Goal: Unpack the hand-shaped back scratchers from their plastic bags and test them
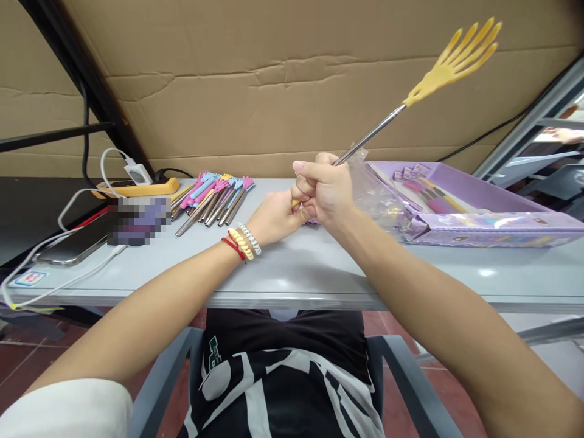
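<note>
Grey and smooth, the tabletop [283, 274] ran below creased brown cardboard [274, 115], with reddish floor tiles [13, 377] underneath. The yellow plastic hand-shaped scratcher [442, 73] on a silver metal rod angled up to the right over it, right hand [331, 188] wrapped round its lower part, left hand [280, 216] closed on the yellow handle end. Multicoloured scratchers [214, 194] lay piled left, near a yellow power strip [155, 187] and white cables [104, 167]. Crinkly clear plastic [378, 188] kinda crowded the right hand, beside an open purple cardboard box [483, 231]. Fingers mostly hid the handle, and pixelation blotted out something by the dark phone [77, 240].
</note>
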Available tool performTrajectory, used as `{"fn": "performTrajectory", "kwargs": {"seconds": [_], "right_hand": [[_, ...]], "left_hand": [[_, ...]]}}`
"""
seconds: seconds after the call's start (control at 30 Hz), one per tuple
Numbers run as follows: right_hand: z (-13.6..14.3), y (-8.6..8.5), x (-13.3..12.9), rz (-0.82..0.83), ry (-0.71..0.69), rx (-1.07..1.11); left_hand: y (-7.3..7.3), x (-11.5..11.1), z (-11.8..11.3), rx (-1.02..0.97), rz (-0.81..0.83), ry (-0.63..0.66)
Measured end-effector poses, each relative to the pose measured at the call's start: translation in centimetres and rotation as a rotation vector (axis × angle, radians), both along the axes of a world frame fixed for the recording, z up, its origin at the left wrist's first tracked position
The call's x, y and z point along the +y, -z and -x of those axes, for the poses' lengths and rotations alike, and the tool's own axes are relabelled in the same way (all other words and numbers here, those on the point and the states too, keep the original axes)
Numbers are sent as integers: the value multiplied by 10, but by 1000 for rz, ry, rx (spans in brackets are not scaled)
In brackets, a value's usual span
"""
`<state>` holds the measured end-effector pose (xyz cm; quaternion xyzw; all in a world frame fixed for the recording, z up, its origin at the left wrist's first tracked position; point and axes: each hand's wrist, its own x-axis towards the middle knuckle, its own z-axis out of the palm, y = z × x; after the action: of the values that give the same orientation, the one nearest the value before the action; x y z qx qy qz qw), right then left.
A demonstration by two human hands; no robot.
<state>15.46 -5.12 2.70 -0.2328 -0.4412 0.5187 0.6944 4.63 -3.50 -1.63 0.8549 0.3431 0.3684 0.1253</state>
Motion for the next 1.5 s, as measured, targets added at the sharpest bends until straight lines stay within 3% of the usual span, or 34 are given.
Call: {"fn": "performTrajectory", "kwargs": {"seconds": [0.3, 0.53, 0.77, 0.83, 1.1, 1.27, 1.5], "right_hand": [[-1, -5, -6, -53, 114, -9], [-12, -3, -4, -51, 91, -35], [-14, 9, 4, -96, -187, -33], [-13, 10, 3, -104, -209, -38], [-9, 0, -15, -78, -29, -64], [-14, -8, -22, -93, 23, -115], [-38, -25, -23, -161, 74, -44]], "left_hand": [[-6, -4, -2, 12, -69, -129], [-9, -4, 0, 72, -24, -222], [-9, -3, 5, 17, 8, -45], [-10, -5, 5, -7, 29, 2], [-14, -9, -1, 12, 49, 69], [-17, -8, 3, -1, 183, 94], [-30, -1, 21, 172, 344, 104]]}}
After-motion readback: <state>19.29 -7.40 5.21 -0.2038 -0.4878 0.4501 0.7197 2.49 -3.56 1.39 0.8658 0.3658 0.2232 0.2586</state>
